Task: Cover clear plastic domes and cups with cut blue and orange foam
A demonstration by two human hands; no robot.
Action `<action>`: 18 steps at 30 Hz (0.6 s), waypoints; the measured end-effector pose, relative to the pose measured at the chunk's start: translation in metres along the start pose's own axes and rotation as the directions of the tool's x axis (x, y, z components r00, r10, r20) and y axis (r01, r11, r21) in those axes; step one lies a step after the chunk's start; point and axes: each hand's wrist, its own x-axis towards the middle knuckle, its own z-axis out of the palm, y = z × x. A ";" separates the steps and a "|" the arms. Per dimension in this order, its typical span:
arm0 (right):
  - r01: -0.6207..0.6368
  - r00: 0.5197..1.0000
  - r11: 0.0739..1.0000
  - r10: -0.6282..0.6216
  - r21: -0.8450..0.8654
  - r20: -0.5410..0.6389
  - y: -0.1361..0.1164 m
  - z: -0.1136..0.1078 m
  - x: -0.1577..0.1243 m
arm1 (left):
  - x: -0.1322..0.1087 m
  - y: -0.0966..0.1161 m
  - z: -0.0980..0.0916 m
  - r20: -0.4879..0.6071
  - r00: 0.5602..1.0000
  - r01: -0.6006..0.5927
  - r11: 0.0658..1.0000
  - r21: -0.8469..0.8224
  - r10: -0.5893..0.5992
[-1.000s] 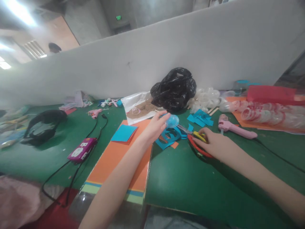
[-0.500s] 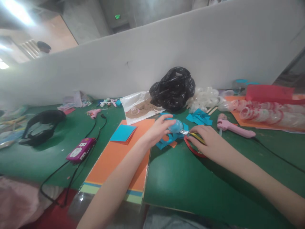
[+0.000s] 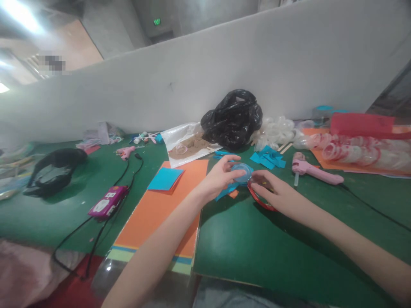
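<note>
My left hand (image 3: 218, 178) pinches a small clear plastic cup (image 3: 241, 171) that looks blue from the paper behind it, holding it just above the green mat. My right hand (image 3: 275, 191) lies palm down right beside the cup, its fingertips at the cup's rim, resting over red-handled scissors (image 3: 260, 200). Whether those fingers grip the cup or the scissors is hidden. Blue paper offcuts (image 3: 225, 190) lie beneath both hands.
Orange card sheet (image 3: 160, 207) with a blue square (image 3: 165, 178) lies left. Black bag (image 3: 233, 117), sand bag (image 3: 188, 145), clear cups (image 3: 279, 130) and blue scraps (image 3: 269, 158) stand behind. A pink glue gun (image 3: 313, 170) lies right; a purple box (image 3: 106, 202) with cables and headphones (image 3: 54, 170) left.
My left hand has lowered the cup and brought it right toward my right hand. My right hand has slid left over the scissors until its fingertips meet the cup.
</note>
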 end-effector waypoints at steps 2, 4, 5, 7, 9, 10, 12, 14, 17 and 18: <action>-0.001 1.000 1.000 0.001 -0.015 -0.011 0.001 -0.001 0.001 | -0.001 0.001 0.001 -0.004 1.000 -0.017 1.000 -0.002 0.017; -0.007 1.000 1.000 0.007 -0.025 -0.020 0.003 -0.001 0.001 | -0.001 0.002 0.002 -0.011 0.999 -0.032 0.999 -0.009 0.032; -0.010 1.000 1.000 0.010 -0.030 -0.022 0.004 -0.001 0.001 | -0.001 0.002 0.002 -0.013 0.999 -0.039 0.999 -0.014 0.039; -0.007 1.000 0.999 0.006 -0.039 -0.028 0.005 -0.001 0.002 | -0.001 0.002 0.003 -0.016 0.998 -0.055 0.998 -0.027 0.054; 0.005 1.000 0.999 -0.006 -0.047 -0.027 0.007 -0.001 0.002 | -0.001 0.001 0.004 -0.019 0.997 -0.070 0.997 -0.036 0.069; 0.008 1.000 0.999 -0.009 -0.048 -0.026 0.008 -0.001 0.002 | -0.001 0.001 0.005 -0.022 0.997 -0.075 0.996 -0.038 0.074; 0.005 1.000 0.999 -0.006 -0.047 -0.024 0.009 -0.001 0.002 | -0.001 0.000 0.005 -0.031 0.996 -0.083 0.996 -0.038 0.082; -0.004 1.000 0.999 0.003 -0.045 -0.019 0.009 -0.001 0.002 | -0.001 -0.001 0.006 -0.041 0.995 -0.092 0.995 -0.031 0.091; 0.004 1.000 0.999 -0.004 -0.040 -0.016 0.009 -0.001 0.003 | -0.002 -0.001 0.006 -0.048 0.994 -0.100 0.995 -0.020 0.099; 0.007 1.000 0.999 -0.008 -0.036 -0.015 0.009 -0.001 0.003 | -0.002 -0.001 0.007 -0.049 0.994 -0.099 0.995 -0.018 0.098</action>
